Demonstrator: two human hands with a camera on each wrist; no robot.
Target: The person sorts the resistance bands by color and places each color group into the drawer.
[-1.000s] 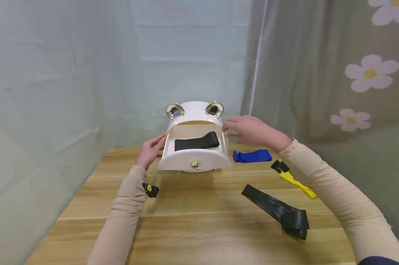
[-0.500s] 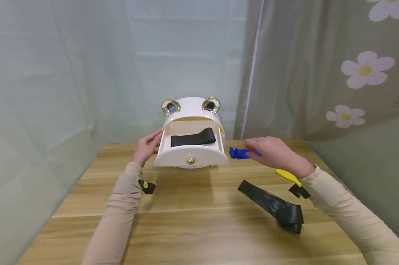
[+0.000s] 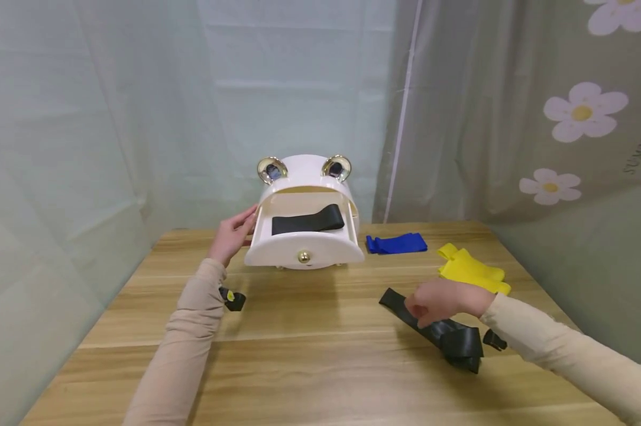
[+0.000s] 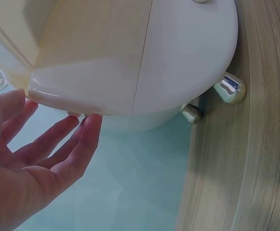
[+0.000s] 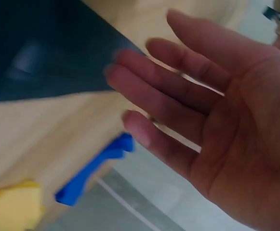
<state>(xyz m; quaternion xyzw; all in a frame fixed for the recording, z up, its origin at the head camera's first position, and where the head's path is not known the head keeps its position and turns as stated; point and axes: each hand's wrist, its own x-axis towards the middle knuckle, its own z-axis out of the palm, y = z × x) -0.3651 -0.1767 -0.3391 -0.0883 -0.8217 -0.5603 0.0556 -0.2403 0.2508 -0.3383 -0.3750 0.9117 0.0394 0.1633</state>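
A white frog-shaped storage box (image 3: 306, 173) with gold-rimmed eyes stands at the back of the table, its drawer (image 3: 303, 249) pulled out. Inside the drawer lies a folded black band (image 3: 306, 223). My left hand (image 3: 231, 236) rests its fingertips against the box's left side; the left wrist view shows the fingers (image 4: 77, 154) spread and only lightly bent. Over a long black band (image 3: 461, 343), twisted at its near end, hovers my right hand (image 3: 440, 300). Its fingers (image 5: 164, 91) are loosely extended with nothing between them, and partly cover the band.
A folded blue band (image 3: 397, 244) lies right of the box, and a yellow band (image 3: 470, 269) lies farther right, behind my right wrist. Both wrists wear dark straps. Curtains (image 3: 299, 77) hang close behind the wooden table (image 3: 278, 378).
My right hand has left the box's right side, passed over the blue band and come down and nearer to the long black band. The left hand has stayed at the box.
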